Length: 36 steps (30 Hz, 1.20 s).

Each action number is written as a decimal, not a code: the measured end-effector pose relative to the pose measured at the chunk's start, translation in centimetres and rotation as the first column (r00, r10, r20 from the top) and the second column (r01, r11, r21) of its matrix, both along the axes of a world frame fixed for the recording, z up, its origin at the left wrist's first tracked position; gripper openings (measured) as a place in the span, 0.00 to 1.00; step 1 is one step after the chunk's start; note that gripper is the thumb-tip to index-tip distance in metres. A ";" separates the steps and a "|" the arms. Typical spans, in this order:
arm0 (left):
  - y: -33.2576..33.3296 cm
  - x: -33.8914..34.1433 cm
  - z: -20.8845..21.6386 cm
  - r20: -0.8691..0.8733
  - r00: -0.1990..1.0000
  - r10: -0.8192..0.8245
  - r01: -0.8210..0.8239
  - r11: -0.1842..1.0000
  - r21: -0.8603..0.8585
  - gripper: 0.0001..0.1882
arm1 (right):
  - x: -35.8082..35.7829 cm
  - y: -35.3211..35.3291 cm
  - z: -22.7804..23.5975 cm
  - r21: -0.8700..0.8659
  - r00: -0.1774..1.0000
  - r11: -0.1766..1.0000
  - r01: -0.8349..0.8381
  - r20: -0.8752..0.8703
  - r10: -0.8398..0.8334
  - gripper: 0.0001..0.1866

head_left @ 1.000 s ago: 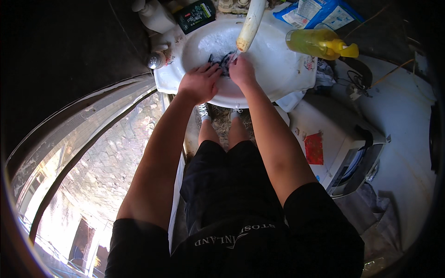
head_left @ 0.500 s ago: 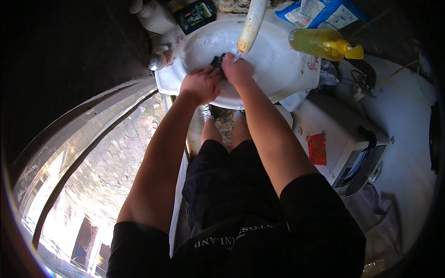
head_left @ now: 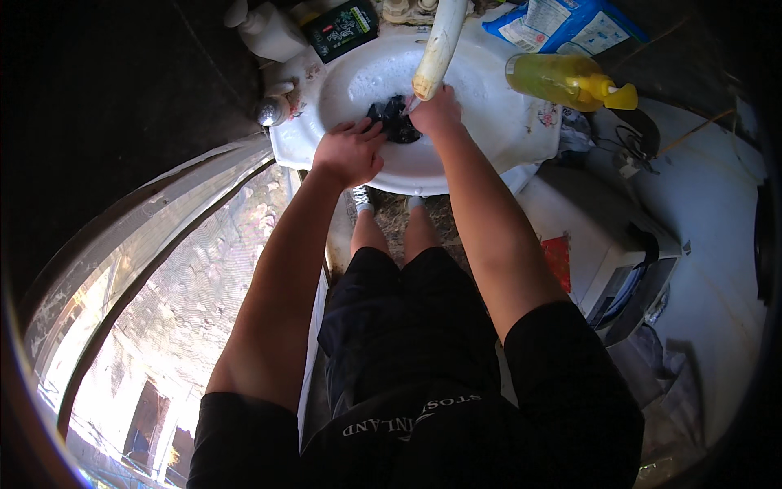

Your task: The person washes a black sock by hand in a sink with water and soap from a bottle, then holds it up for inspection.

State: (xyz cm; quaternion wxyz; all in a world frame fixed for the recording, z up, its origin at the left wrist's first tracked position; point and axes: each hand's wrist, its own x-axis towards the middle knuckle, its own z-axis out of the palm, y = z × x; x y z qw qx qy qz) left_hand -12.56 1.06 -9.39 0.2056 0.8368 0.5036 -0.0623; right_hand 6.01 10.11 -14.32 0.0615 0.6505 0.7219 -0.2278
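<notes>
A wet, crumpled black cloth [head_left: 397,122] lies spread in the bowl of the white washbasin [head_left: 481,155]; its exact kind cannot be made out. My left hand [head_left: 349,152] grips its left edge, fingertips on the fabric and thumb side toward me. At the cloth's right side my right hand [head_left: 440,112] is closed on the edge, its fingertips partly hidden by the tap. The long whitish tap spout [head_left: 440,49] hangs over the bowl, its worn end just above the right hand. Some foam [head_left: 346,81] clings to the basin's left inner wall.
On the basin's rim stand a white pump bottle [head_left: 273,33], a dark green packet [head_left: 342,31], a small round-topped container [head_left: 273,110], a blue packet [head_left: 562,28] and a yellow-green pump bottle [head_left: 562,80] lying on its side. A boxy white appliance [head_left: 603,228] stands at the right.
My hands have moved apart, the right one going right and slightly away. The black cloth, bunched between them before, is now spread wider.
</notes>
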 end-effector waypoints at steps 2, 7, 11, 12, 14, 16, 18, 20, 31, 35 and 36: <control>-0.1 0.0 -0.4 0.006 1.000 -0.004 0.004 1.000 0.016 0.23 | 0.0 0.5 0.2 -0.060 0.999 0.998 0.032 -0.029 -0.034 0.16; -0.1 0.0 -0.5 -0.004 1.000 -0.011 0.011 1.000 0.012 0.23 | -1.1 -1.9 0.5 -0.112 0.989 0.994 0.019 -0.143 -0.035 0.18; -0.2 -0.2 -0.9 0.021 0.999 -0.037 0.036 0.998 0.053 0.22 | -2.0 -3.0 -0.1 -0.209 0.978 0.974 0.084 -0.169 -0.120 0.22; -0.1 -0.2 -1.0 0.025 0.999 -0.047 0.045 0.997 0.066 0.21 | -2.8 -3.4 -0.1 -0.156 0.985 0.985 0.068 -0.147 -0.091 0.22; -0.1 0.0 -1.3 0.029 0.998 -0.059 0.057 0.996 0.068 0.21 | -3.8 -4.3 0.0 -0.050 0.995 0.998 0.030 -0.098 -0.035 0.23; 0.1 0.0 -1.1 0.023 0.998 -0.061 0.060 0.997 0.053 0.21 | -3.4 -4.4 -0.6 -0.050 0.987 0.997 -0.054 -0.152 0.046 0.25; 0.2 0.0 -0.8 0.038 0.995 -0.090 0.088 0.995 0.038 0.21 | -3.5 -4.4 -1.8 -0.056 0.989 0.998 -0.032 -0.146 0.024 0.25; 0.3 0.1 -0.4 -0.049 0.986 -0.161 0.163 0.985 0.063 0.21 | -2.7 -4.4 -2.3 -0.097 0.971 0.995 0.021 -0.233 -0.043 0.25; 0.5 1.8 23.4 0.110 0.986 0.124 -0.084 0.947 -0.310 0.12 | -0.4 -7.2 0.0 -0.028 0.934 0.992 0.121 -0.334 -0.124 0.24; -4.1 2.4 29.7 0.607 0.534 0.589 -0.612 0.765 -0.204 0.10 | 0.6 -7.4 -0.9 0.007 0.926 0.995 0.098 -0.367 -0.089 0.24; -5.4 2.7 32.3 0.591 0.452 0.669 -0.706 0.673 -0.222 0.13 | 1.0 -7.4 -1.3 0.015 0.925 0.997 0.075 -0.376 -0.064 0.24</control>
